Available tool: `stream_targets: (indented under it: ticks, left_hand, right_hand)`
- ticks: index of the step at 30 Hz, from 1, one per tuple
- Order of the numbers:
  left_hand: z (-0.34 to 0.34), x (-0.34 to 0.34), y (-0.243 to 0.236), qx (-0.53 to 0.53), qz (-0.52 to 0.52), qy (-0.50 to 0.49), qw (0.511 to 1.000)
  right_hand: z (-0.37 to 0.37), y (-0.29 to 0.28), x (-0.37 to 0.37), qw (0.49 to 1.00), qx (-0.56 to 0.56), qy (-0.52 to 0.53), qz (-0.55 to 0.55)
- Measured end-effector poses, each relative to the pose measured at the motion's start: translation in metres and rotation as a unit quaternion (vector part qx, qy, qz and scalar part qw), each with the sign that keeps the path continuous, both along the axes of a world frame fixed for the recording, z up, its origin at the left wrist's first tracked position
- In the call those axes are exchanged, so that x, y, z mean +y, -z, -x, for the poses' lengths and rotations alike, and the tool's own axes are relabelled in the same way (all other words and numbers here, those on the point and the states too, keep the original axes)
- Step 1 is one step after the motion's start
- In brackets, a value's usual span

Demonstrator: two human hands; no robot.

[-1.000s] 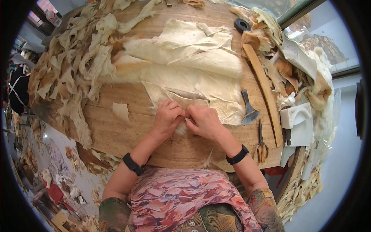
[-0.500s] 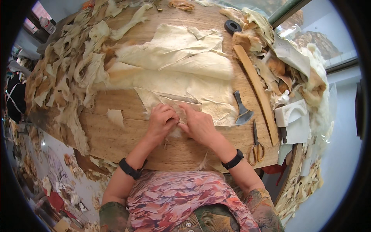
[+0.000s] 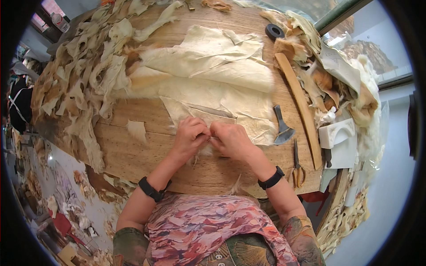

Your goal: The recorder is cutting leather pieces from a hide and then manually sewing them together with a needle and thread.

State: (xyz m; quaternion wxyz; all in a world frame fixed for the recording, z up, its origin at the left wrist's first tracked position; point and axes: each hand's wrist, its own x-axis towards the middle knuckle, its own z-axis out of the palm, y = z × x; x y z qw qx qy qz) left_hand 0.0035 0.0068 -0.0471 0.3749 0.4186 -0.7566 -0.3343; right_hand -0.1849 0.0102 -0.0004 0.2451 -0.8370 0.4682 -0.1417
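Observation:
A large cream hide (image 3: 208,75) with a furry edge lies spread on the wooden table (image 3: 142,164). At its near edge, my left hand (image 3: 191,137) and my right hand (image 3: 228,142) meet, fingers bent and pinched on the hide's edge, with pale fur below them; the exact point of grip is hidden. Right of them lie a broad-bladed scraper (image 3: 282,131) and orange-handled scissors (image 3: 298,170). A small loose hide scrap (image 3: 136,129) is left of my hands.
Heaped hide scraps (image 3: 88,80) cover the left side, more (image 3: 328,75) the right. A wooden batten (image 3: 297,106), a dark tape roll (image 3: 274,31) and a white arched block (image 3: 335,135) lie at the right, beside a window (image 3: 368,40). Scraps litter the floor at lower left.
My right index finger, stretched out half a second ago, is now bent in toward my left fingers. Both hands stay at the hide's near edge. The whole view has shifted slightly.

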Motion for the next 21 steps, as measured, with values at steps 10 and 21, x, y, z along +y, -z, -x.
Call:
stream_targets:
  ticks: [10,21]
  left_hand:
    - [0.002,0.001,-0.010,-0.018,-0.014,-0.012,1.000]
    - [0.004,0.004,0.001,-0.070,0.030,-0.025,0.997]
  right_hand:
    - [-0.008,-0.002,0.014,0.998,0.017,0.023,0.051]
    - [-0.017,-0.012,0.023,0.965,-0.018,0.020,0.261]
